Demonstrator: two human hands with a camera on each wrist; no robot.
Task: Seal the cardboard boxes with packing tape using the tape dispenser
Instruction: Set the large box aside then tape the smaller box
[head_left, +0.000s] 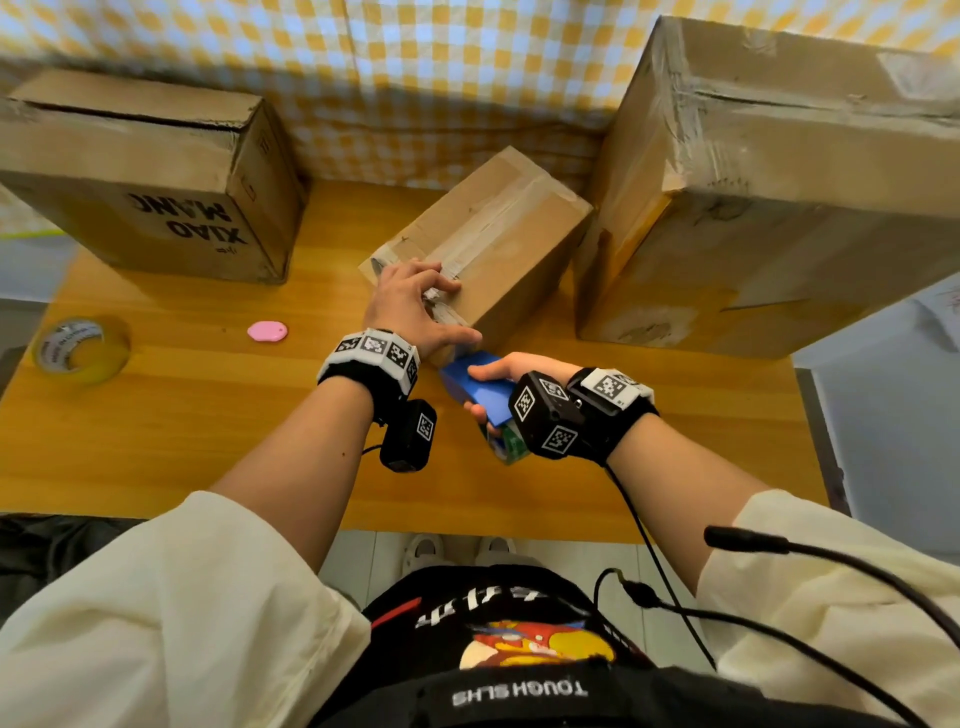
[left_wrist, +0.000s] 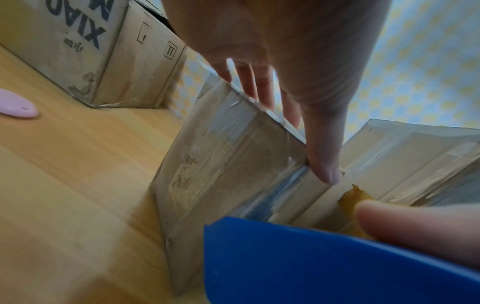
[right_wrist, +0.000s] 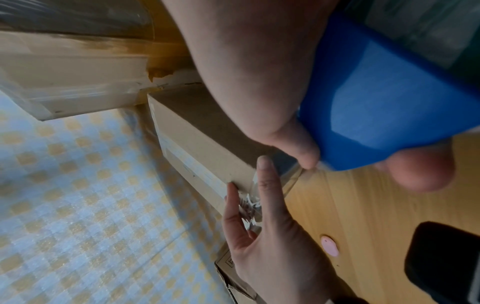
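Observation:
A small cardboard box (head_left: 498, 234) with clear tape along its top seam lies slanted at the middle of the wooden table (head_left: 182, 441). My left hand (head_left: 415, 306) rests on its near end, fingers (left_wrist: 257, 86) spread over the top and thumb pressing the near corner edge (left_wrist: 327, 172). Crumpled clear tape (right_wrist: 249, 205) sits under those fingers. Just in front of that corner, my right hand (head_left: 498, 384) grips the blue tape dispenser (head_left: 478, 387). The dispenser's front edge (right_wrist: 389, 115) is close to the box (right_wrist: 202, 139). Its tape roll is mostly hidden by my wrist.
A large box printed XIAO MANG (head_left: 150, 176) stands at the back left, and a bigger taped box (head_left: 769, 197) at the right, close to the small one. A spare tape roll (head_left: 80, 351) and a pink oval object (head_left: 266, 331) lie on the left. A checked cloth (head_left: 441, 78) hangs behind.

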